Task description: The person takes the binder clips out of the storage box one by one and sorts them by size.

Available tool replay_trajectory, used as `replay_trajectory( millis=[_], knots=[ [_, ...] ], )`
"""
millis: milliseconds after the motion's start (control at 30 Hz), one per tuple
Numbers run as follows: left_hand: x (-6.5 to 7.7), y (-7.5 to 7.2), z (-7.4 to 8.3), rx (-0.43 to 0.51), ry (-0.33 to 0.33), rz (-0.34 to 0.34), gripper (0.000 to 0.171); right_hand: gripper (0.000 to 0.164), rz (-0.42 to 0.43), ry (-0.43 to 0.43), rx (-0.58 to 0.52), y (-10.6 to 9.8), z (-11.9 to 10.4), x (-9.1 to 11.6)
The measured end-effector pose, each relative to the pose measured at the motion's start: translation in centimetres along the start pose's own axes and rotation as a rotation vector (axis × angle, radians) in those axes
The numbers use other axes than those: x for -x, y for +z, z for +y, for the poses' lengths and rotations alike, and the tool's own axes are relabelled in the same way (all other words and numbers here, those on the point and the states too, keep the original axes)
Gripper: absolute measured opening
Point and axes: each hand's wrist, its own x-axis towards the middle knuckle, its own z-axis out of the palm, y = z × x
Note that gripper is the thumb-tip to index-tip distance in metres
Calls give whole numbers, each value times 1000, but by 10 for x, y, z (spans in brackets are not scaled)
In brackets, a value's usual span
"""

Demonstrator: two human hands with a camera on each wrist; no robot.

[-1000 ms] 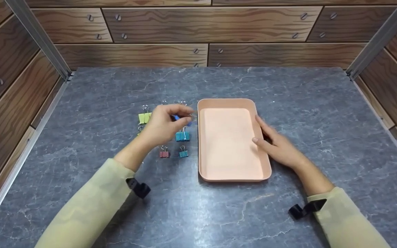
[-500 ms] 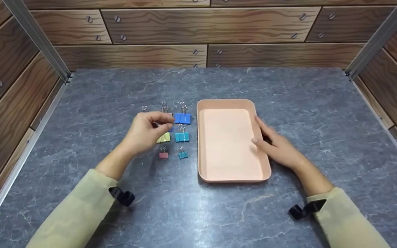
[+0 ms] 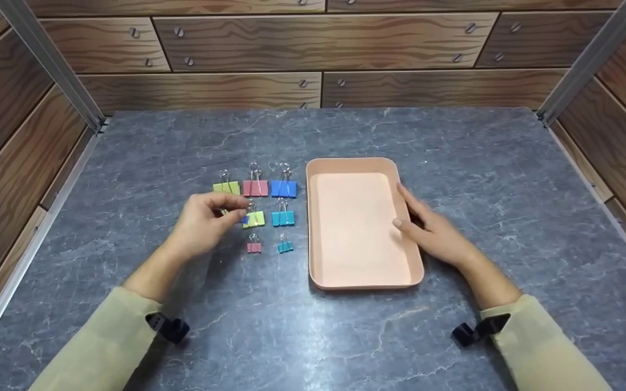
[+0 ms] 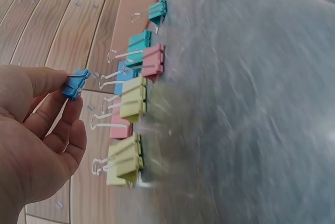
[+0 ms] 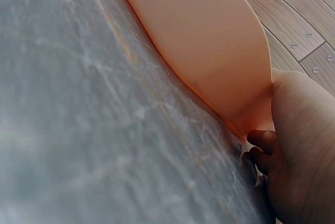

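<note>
My left hand [image 3: 201, 224] pinches a small blue binder clip [image 4: 75, 85] between thumb and fingers, raised in front of the clips on the table. In the head view that clip overlaps a yellow-green binder clip [image 3: 256, 219]. Beyond the hand stand larger yellow-green [image 3: 226, 188], pink [image 3: 255, 188] and blue [image 3: 283, 189] clips. Nearer are a teal clip [image 3: 283, 219], a small pink clip [image 3: 254, 248] and a small teal clip [image 3: 285, 247]. My right hand [image 3: 438, 233] grips the right wall of a peach tray [image 3: 364, 233], thumb over the rim, other fingers outside.
The grey marbled tabletop [image 3: 313, 336] runs back to a wood-plank patterned wall [image 3: 324, 43]. Metal posts [image 3: 47, 65] rise at its back corners. The tray's left wall stands close beside the rightmost clips. Black wrist cameras [image 3: 169, 328] sit on both sleeves.
My left hand has moved left and toward me from beside the tray, uncovering the back row of clips. The blue clip in its fingers now shows. My right hand stays on the tray.
</note>
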Motion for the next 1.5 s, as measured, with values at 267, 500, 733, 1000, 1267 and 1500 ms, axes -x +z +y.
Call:
replay_trajectory(
  millis=[267, 500, 733, 1000, 1267, 1500],
  knots=[
    [16, -14, -11, -38, -22, 4, 13, 77, -13, 6, -4, 2, -1, -1],
    [25, -21, -19, -36, -29, 17, 13, 77, -3, 6, 7, 1, 1, 0],
    [30, -24, -25, -36, -39, 6, 14, 77, 4, 8, 15, -1, 2, 2],
    [35, -25, -31, -42, -65, -7, 14, 78, 5, -11, 25, 0, 1, 1],
    [35, -21, -35, -54, -75, -2, 13, 77, 4, -9, -6, 1, 1, 0],
    [34, -18, -39, -50, -103, -17, 14, 77, 7, -6, 1, 1, 0, 0]
  ],
)
